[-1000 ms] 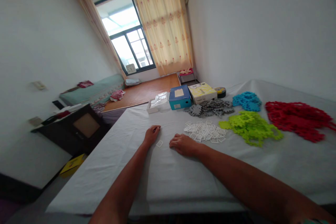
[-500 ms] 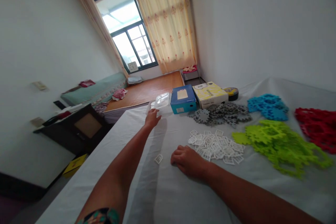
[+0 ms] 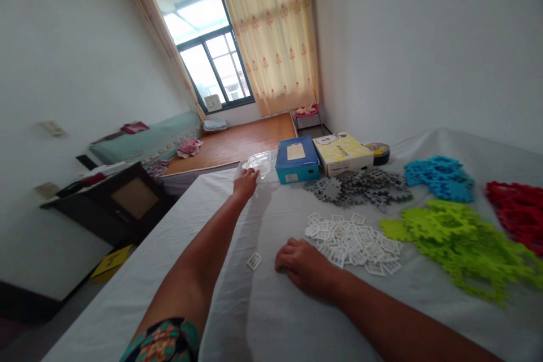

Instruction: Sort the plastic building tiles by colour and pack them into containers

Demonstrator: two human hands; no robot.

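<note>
Left hand out at the clear box
Can't tell if it's gripping it. Right hand is half-curled on the desk, no clue if anything's inside; one white piece sits left of that hand, the white pile just past it to the right.

Left hand: is overlapping the near side of a clear, rectangular plastic container; grip is not showing clearly.
Right hand: is resting, fingers curled, on white cloth beside a heap of small white plastic lattice frames.
Single white lattice frame: is lying left of the right hand.
Blue rectangular cardboard box: is standing beside the container.
</note>
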